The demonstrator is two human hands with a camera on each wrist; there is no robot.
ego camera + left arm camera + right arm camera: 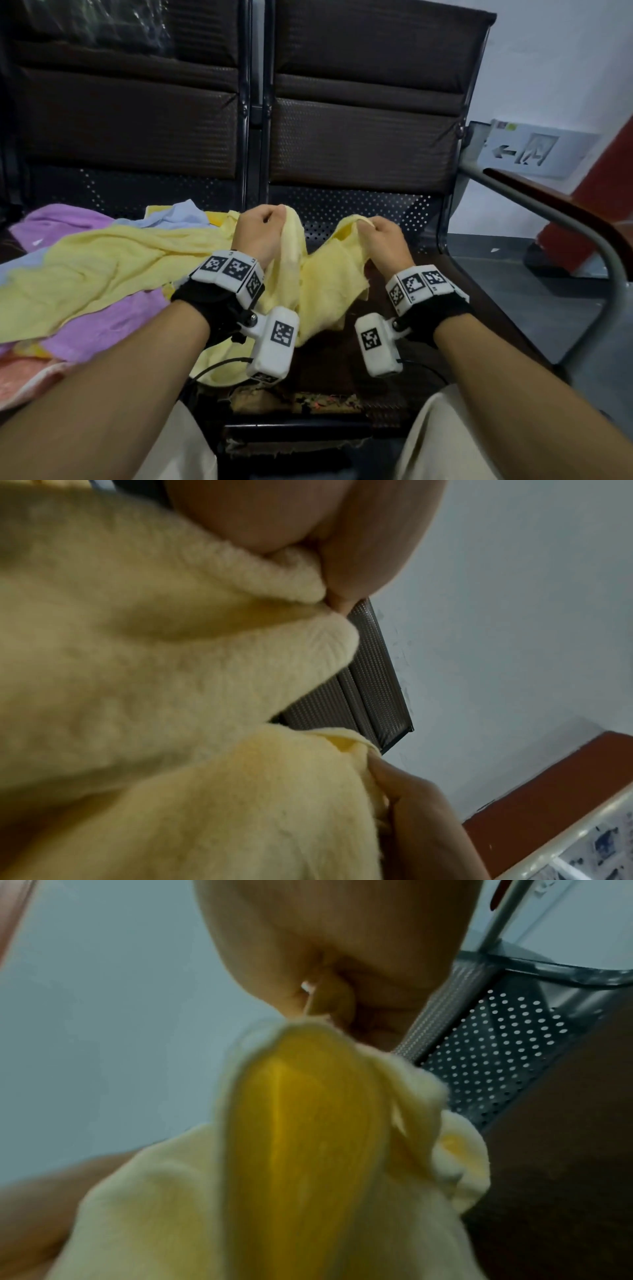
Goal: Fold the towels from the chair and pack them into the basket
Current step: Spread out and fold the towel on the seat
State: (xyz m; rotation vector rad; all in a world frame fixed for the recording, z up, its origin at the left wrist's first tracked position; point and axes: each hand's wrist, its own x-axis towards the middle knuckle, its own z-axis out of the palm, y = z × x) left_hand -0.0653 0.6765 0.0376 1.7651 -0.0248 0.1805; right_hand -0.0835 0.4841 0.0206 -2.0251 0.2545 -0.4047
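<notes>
- A yellow towel [113, 267] is held up at the centre of the head view, its top edge gathered in two fists while the cloth between them sags in a shallow dip above the dark seat [329, 359].
- The left hand [262, 233] has its fingers curled tight over one bunch of the edge; from there the cloth falls past the wrist and trails away to the left of the frame.
- The right hand [383, 240], a little to the right and apart from the left, clamps the other bunch of the same edge, and a short flap hangs below it.
- In the left wrist view the fingers [356, 561] pinch a rolled fold of the towel at top centre, with the right hand gripping the cloth at lower right.
- In the right wrist view the fingers [335, 999] close on a thin bit of the towel at upper centre; the cloth swells out below them, blurred.
- The long part of the towel lies over a heap at the left of the head view: a purple towel [109, 325], a pale blue towel [178, 214] and a pink towel [24, 377] at the lower left edge.
- Behind stand the padded chair backs [359, 144], with a grey armrest [582, 240] curving down the right side.
- White marker-covered wrist cameras [274, 342] sit on both forearms.
</notes>
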